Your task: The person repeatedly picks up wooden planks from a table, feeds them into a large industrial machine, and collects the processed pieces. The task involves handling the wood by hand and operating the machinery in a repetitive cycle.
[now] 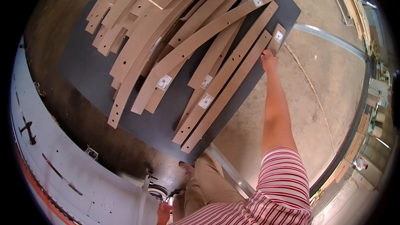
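Note:
My right arm reaches out over the table's right edge. At its end, my right hand [270, 61] is closed on the near end of a short brown board [278, 37] with a white label. Just left of it lies a long narrow board [229, 93] with drilled holes, beside a parallel labelled board [225, 75]. My left hand [164, 211] is low at the bottom edge, next to my leg and the white machine. Its fingers look curled, and whatever they hold, if anything, is hidden.
Many curved, drilled boards [143, 37] lie overlapped across the dark tabletop [137, 125]. A long white machine surface [96, 196] runs along the lower left. Metal rails [333, 37] cross the concrete floor on the right. Leaning boards [353, 8] and a distant person [360, 163] are farther right.

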A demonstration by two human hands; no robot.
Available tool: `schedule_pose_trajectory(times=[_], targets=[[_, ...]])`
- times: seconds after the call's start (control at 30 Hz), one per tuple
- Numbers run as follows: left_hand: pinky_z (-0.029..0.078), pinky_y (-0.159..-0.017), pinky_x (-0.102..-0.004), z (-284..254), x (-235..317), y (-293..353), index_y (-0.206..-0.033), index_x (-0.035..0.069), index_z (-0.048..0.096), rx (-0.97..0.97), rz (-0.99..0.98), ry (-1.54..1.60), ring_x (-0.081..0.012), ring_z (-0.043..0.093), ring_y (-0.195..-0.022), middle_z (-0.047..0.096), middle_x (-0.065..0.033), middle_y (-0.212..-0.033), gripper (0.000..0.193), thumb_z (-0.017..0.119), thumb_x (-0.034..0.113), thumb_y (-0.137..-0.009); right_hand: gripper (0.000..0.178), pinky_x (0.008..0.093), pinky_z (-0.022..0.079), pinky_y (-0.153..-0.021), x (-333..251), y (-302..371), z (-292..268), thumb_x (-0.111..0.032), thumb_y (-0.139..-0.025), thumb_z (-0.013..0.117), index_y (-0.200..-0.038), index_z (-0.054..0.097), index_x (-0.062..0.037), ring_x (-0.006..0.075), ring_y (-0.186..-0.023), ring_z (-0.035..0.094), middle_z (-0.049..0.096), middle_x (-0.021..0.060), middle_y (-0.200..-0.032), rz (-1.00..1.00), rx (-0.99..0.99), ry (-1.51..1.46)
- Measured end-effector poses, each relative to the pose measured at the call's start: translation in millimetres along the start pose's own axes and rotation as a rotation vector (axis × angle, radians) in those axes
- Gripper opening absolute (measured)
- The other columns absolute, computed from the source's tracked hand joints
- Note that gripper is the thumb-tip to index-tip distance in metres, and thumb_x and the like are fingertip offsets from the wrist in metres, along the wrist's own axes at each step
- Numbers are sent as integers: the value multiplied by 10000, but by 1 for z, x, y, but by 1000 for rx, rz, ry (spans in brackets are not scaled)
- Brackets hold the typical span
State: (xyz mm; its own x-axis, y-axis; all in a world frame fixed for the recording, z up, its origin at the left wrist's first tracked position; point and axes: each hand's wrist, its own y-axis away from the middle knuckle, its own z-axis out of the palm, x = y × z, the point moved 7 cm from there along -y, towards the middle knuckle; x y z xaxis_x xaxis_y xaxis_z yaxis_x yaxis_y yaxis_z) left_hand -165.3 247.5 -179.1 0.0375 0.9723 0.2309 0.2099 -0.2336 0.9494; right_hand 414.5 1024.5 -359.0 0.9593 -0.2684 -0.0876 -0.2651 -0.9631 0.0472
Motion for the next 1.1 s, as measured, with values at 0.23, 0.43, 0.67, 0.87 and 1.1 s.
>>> schedule_pose_trajectory(times=[0.23,0.43,0.67,0.87,1.1], targets=[[540,-641,-280,5,27,9,-1069,6,535,54,41,142,-163,678,-722,670,-106,-841,191,538,177,-984,385,279,475,-761,-139,65,-78,-220,-936,660,-1290,518,-166,122,-879,577,598,28,-1010,178,-196,-1538],[527,-664,-268,18,52,16,-1129,8,547,53,100,260,-170,688,-782,692,-128,-932,259,536,230,-997,768,387,394,-1002,-296,93,-120,-73,-816,686,-1497,356,-202,214,-1177,495,471,92,-1267,-568,73,100],[538,-680,-278,27,36,38,-1115,4,554,135,10,274,-177,695,-793,693,-123,-914,244,490,220,-1023,407,455,302,-1119,-348,60,-88,-78,-813,648,-1194,512,-120,261,-1206,491,551,91,-1188,-1048,47,382],[543,-650,-286,38,50,56,-1086,17,563,137,115,210,-161,680,-749,694,-111,-900,258,534,262,-1013,481,453,400,-969,-365,151,-126,-146,-699,701,-1131,511,-51,313,-1090,539,591,159,-1066,-1351,-230,276],[508,-914,-325,10,204,101,-1307,-2,492,118,479,689,-205,621,-1073,622,-145,-1187,365,470,257,-1051,477,456,497,-766,-444,397,-280,-234,-641,745,-1035,560,-39,381,-883,633,653,189,-916,-1645,-720,-248]])
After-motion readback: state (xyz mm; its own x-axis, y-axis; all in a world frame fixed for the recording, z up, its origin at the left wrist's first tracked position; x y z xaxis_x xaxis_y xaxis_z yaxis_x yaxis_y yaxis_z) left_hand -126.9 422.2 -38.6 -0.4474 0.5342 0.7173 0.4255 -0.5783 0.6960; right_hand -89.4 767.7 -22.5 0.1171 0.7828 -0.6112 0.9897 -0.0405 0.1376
